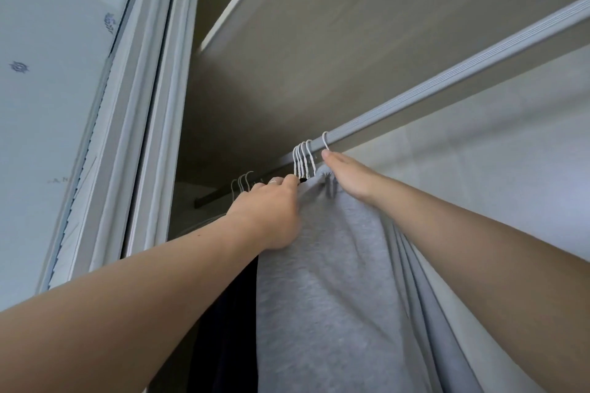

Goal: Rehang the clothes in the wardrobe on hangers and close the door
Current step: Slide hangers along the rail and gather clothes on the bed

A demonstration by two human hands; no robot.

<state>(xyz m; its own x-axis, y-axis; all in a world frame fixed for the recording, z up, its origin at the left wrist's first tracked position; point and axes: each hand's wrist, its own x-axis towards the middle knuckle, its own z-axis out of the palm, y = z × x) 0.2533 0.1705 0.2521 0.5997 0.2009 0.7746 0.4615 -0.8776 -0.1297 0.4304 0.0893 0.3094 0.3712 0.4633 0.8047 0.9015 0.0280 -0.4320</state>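
**Item: wardrobe, rehanging in progress.**

- Hanging rail (447,86): runs from upper right down to the wardrobe's left end, under the shelf (319,41).
- White hanger hooks (303,159): a tight cluster on the rail. A lone hook (325,140) sits just to their right, and a few more hooks (242,182) hang nearer the left end.
- Grey sweat garment (335,281): hangs below the lone hook. A dark garment (230,313) hangs just to its left.
- Left hand (271,210): fingers curled on the grey garment's top edge, beside the cluster.
- Right hand (346,177): fingers straight, the tip touching just under the lone hook. No grasp is visible.
- Wardrobe door (153,105): stands open at the left edge.

**Progress (judged):** several hangers are on the rail and the grey garment seems just hooked. Any clothes left over are out of view. The door is not yet closed.

**Room:** the rail is bare to the right and crowded at the left end. The shelf sits close overhead.
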